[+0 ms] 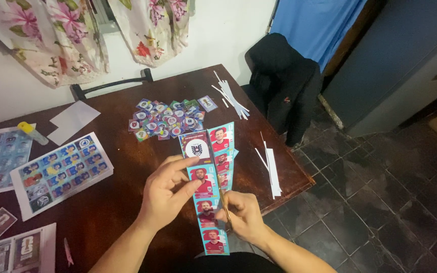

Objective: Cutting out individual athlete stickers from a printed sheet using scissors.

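Left hand point(165, 189) has a closed grip pinching the sticker strip point(209, 187), right hand point(244, 215) closed on scissors point(222, 197) cutting it; surface point(122, 202) edge just right, floor point(380, 202) beyond.

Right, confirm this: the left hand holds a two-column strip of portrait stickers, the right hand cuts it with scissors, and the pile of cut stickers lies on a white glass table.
Not quite. The head view shows the left hand holding the two-column strip of portrait stickers and the right hand cutting it with thin gold-coloured scissors, but the pile of cut stickers lies on a dark brown wooden table.
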